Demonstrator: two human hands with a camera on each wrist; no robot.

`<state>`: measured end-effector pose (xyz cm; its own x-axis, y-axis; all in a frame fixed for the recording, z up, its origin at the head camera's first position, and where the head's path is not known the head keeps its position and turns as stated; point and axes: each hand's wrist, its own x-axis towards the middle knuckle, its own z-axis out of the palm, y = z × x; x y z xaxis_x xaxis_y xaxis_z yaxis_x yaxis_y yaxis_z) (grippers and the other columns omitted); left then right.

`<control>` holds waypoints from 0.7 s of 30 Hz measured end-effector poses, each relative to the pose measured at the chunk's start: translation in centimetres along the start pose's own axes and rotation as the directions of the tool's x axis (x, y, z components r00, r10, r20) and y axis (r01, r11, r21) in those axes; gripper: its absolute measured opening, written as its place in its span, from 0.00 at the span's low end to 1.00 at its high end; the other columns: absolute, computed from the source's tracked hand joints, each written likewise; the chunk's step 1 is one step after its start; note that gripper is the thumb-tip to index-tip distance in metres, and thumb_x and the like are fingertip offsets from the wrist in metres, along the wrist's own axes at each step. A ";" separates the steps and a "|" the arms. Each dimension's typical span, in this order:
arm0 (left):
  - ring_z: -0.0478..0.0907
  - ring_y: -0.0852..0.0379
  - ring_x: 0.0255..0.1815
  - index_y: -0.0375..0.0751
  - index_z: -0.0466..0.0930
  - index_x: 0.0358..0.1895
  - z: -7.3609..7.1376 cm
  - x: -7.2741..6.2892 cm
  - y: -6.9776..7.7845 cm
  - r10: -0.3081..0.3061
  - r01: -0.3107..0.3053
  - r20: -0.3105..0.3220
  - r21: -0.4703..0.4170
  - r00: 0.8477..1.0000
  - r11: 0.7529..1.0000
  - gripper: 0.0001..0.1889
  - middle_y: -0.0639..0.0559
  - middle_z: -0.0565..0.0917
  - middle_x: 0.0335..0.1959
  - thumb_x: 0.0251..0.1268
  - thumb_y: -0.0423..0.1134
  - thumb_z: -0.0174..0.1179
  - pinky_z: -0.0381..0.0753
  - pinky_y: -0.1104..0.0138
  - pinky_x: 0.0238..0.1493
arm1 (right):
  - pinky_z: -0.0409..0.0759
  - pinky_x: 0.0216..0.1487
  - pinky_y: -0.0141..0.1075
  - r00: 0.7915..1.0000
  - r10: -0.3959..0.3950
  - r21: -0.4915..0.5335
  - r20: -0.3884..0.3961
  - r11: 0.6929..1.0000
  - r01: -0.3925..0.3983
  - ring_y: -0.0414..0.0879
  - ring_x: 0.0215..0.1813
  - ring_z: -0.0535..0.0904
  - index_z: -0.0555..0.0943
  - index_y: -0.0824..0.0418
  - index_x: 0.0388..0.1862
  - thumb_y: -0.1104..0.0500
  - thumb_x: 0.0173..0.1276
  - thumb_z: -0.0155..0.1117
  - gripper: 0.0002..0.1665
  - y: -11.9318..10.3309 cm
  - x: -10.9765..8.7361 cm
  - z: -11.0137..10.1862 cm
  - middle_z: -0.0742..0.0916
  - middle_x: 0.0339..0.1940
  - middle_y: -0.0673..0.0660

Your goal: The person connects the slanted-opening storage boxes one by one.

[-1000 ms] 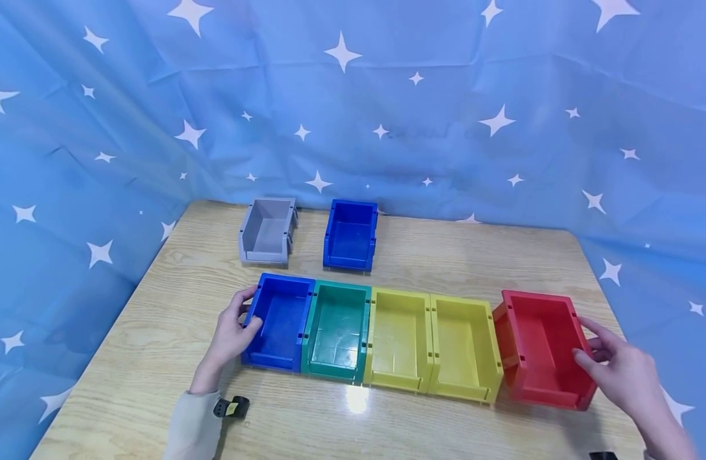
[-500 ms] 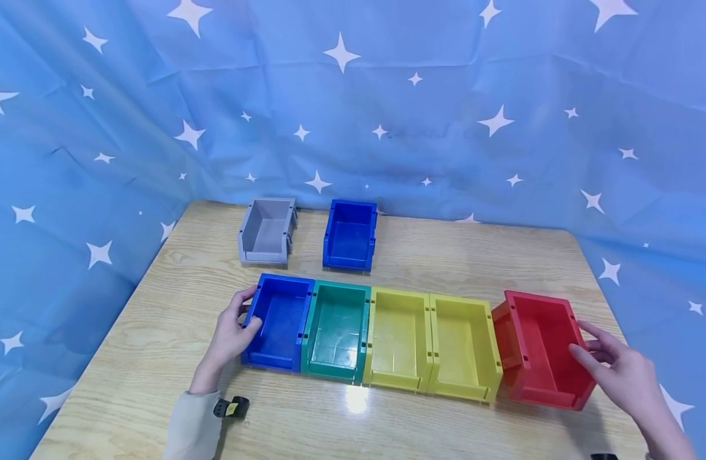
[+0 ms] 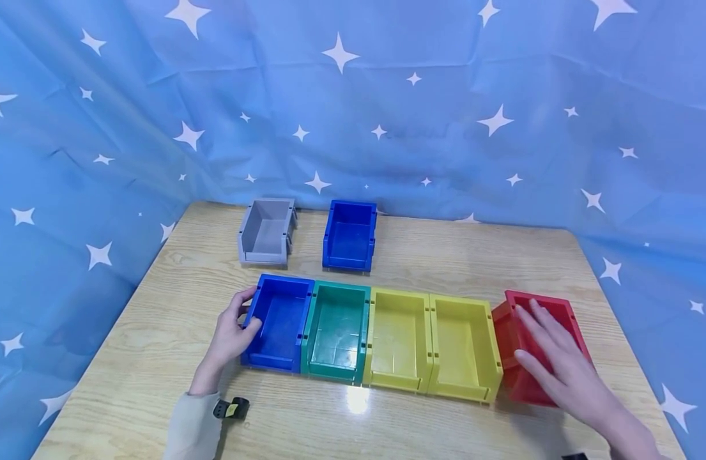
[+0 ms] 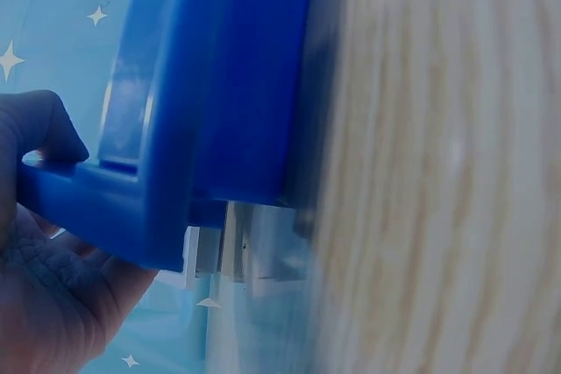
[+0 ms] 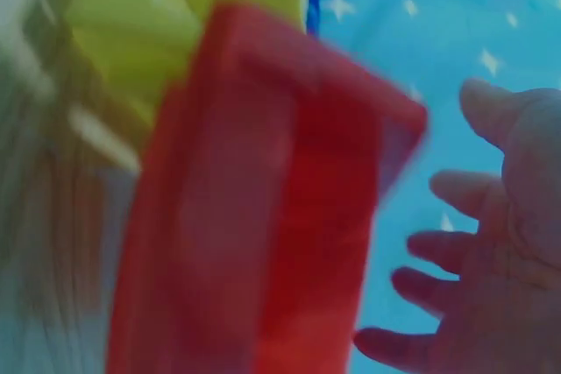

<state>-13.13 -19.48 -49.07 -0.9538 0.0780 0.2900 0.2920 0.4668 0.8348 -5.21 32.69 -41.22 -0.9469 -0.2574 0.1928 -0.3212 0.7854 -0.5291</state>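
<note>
Watching the red bin (image 3: 506,332): it sits at the right end of the near row, skewed to its neighbour. I can't tell if it touches that bin or if its base lies flat.

Right grip (image 3: 565,364) is above it, fingers spread apart, nothing held; right wrist view shows a gap to the red wall, and that view is blurred. Left grip (image 3: 232,332) is clamped on the left wall of the near blue bin (image 3: 280,326), thumb inside the rim.

Risks as I judge them:
- Off-centre contact from the right would likely turn or tip red, since nothing holds it.
- A hard push leftward could buckle the row, as only the blue end is held.
- Left grip pulling on one wall could lift or twist blue and part it from green.
- My head view of red is half blocked by the hand, so a bad seat could go unnoticed.

Count, seven bins:
- 2 blue: near one, plus far blue bin (image 3: 350,239)
- 1 green bin (image 3: 337,329)
- 2 yellow: left yellow bin (image 3: 399,335), right yellow bin (image 3: 462,345)
- 1 red
- 1 grey bin (image 3: 269,230), far left

Five in the near row, two at the far side, one table (image 3: 157,332).
</note>
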 end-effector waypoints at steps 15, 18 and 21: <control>0.77 0.28 0.43 0.19 0.65 0.58 -0.3 0.1 2.5 -0.015 0.015 0.008 -0.006 1.000 1.000 0.28 0.22 0.71 0.55 0.47 0.14 0.53 0.80 0.48 0.32 | 0.32 0.67 0.62 0.996 -0.035 -0.112 0.085 0.993 0.044 0.58 0.75 0.31 0.47 0.54 0.76 0.55 0.64 0.61 0.47 -0.8 2.0 2.5 0.43 0.77 0.60; 0.76 0.28 0.43 0.19 0.65 0.58 -0.3 0.1 2.5 -0.018 0.018 0.009 -0.008 1.000 1.000 0.28 0.22 0.71 0.55 0.47 0.15 0.53 0.80 0.48 0.32 | 0.33 0.66 0.65 0.996 -0.009 -0.122 0.092 0.992 0.020 0.57 0.75 0.31 0.46 0.51 0.77 0.54 0.64 0.61 0.48 -0.9 2.2 2.8 0.43 0.77 0.60; 0.77 0.28 0.42 0.19 0.65 0.58 -0.3 0.1 2.4 -0.016 0.016 0.004 -0.011 1.000 1.000 0.28 0.22 0.71 0.54 0.47 0.15 0.53 0.80 0.50 0.32 | 0.35 0.64 0.67 0.997 0.001 -0.141 0.079 0.990 0.011 0.58 0.75 0.32 0.48 0.51 0.76 0.53 0.62 0.63 0.49 -1.0 2.3 3.1 0.45 0.77 0.61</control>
<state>-12.47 -18.64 -46.86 -0.9588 0.0742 0.2742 0.2770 0.4585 0.8444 -7.18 29.58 -42.85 -0.9453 -0.3009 0.1263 -0.3260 0.8541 -0.4054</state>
